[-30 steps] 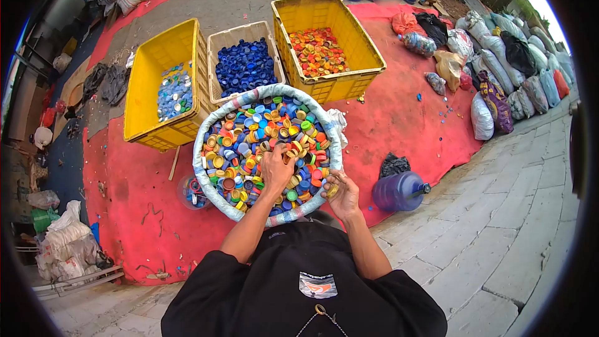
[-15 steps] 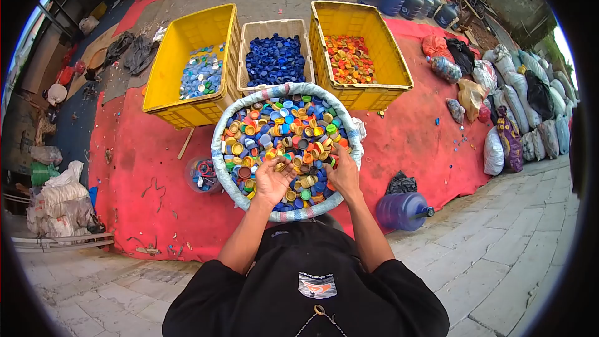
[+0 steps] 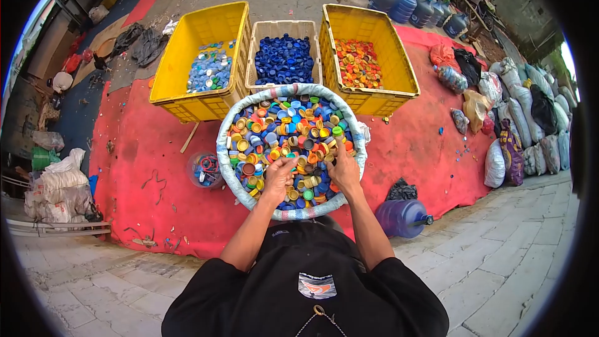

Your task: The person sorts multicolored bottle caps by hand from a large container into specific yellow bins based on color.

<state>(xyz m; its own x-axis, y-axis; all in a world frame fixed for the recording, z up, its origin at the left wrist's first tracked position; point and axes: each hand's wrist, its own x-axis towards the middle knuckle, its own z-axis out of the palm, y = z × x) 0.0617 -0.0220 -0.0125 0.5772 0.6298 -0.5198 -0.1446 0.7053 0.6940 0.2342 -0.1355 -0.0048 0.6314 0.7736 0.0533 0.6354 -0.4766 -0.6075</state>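
Note:
A round basket with a wrapped pale rim [image 3: 225, 168] sits before my body, heaped with mixed-colour bottle caps [image 3: 274, 118]. Over the near left part of the heap, my left hand [image 3: 278, 180] is closed, with a teal bottle cap [image 3: 292, 156] at its fingertips. My right hand [image 3: 344, 171] is at the right side of the heap. Its index finger stretches forward over the caps, and I make out nothing held in it; its other fingers are partly hidden.
Behind the basket stand a yellow crate [image 3: 163, 81] with pale-blue caps, a white crate [image 3: 254, 62] with dark-blue caps and another yellow crate [image 3: 399, 78] with orange caps. A water jug [image 3: 399, 218] lies to the right. Filled sacks [image 3: 495, 163] line the far right.
My left hand has turned from palm-up with fingers apart to closed around a cap. My right index finger has straightened forward. The view has shifted slightly.

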